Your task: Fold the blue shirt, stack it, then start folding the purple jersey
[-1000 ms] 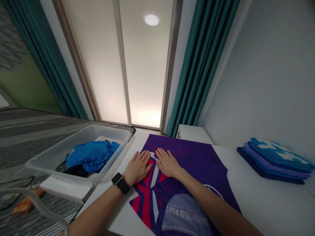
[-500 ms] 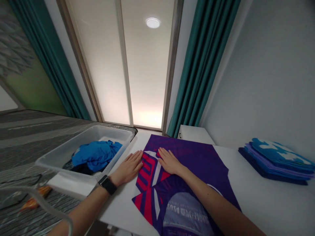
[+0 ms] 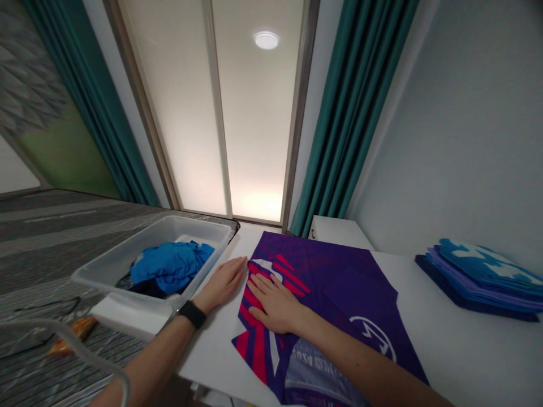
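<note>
A purple shirt (image 3: 339,271) with red stripes and white marks is spread on the white table, its grey lettered panel toward me. My right hand (image 3: 271,305) lies flat and open on the striped part, fingers apart. At the shirt's left edge, my left hand (image 3: 224,282) rests on the table with fingers stretched out and its fingertips by the cloth. The left hand is tipped somewhat on its side, and whether its fingertips touch the fabric is hard to see. A dark watch band is on the left wrist.
To the left stands a translucent plastic bin (image 3: 102,265) with crumpled blue and dark clothes (image 3: 169,268). A stack of folded clothes (image 3: 479,280) lies at the right by the wall. Behind the table is a white cabinet (image 3: 339,229). A pale curved tube (image 3: 76,342) crosses the lower left.
My right hand has slid toward me and left over the striped part, fingers more spread. My left hand has tipped from flat onto its side. The view has shifted slightly.
</note>
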`<state>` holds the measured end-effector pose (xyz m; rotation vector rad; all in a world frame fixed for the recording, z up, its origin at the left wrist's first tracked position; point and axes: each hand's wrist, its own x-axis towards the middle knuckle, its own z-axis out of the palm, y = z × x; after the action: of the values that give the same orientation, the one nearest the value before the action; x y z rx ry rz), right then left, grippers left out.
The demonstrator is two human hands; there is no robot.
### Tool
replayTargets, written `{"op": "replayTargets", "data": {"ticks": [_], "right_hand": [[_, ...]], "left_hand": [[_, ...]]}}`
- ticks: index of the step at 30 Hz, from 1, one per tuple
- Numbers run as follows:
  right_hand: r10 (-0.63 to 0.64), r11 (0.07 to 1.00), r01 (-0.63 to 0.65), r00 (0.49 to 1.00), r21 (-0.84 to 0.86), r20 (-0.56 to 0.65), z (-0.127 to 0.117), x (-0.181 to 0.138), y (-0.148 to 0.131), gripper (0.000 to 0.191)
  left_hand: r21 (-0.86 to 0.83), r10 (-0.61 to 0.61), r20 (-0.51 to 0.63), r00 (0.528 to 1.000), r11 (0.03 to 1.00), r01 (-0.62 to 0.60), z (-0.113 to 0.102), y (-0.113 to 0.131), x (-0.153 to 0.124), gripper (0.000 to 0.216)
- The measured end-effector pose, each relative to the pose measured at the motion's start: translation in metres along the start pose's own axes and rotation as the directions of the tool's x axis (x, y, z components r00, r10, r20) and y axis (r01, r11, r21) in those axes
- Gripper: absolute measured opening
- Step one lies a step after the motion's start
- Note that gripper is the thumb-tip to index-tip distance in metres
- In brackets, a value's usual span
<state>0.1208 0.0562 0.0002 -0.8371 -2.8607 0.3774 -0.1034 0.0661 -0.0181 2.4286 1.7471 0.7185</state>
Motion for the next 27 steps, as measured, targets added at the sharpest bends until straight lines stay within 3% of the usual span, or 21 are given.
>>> {"op": "replayTargets", "data": {"ticks": [3,12,20,27], "right_hand": [[0.006,1.000,-0.006,1.000,0.003,0.003,0.002,-0.003,-0.002,0.064],[0.034,0.999,-0.035,0.999,-0.008,-0.034,0.003,-0.005,-0.002,0.062],[0.039,0.999,-0.038,0.998,0.016,-0.057,0.003,-0.006,-0.002,0.059],[0.032,0.999,-0.032,0.998,0.008,-0.055,0.002,-0.006,-0.002,0.056]], "left_hand": [[-0.040,-0.115,-0.060,0.992,0.993,0.113,0.004,-0.005,0.011,0.041],[-0.066,-0.288,0.044,0.957,0.955,0.290,0.004,0.003,0.041,0.026],[-0.086,-0.290,0.114,0.950,0.950,0.300,0.003,-0.001,0.051,0.025],[-0.056,-0.285,0.072,0.956,0.956,0.289,0.011,-0.002,0.052,0.025]]}}
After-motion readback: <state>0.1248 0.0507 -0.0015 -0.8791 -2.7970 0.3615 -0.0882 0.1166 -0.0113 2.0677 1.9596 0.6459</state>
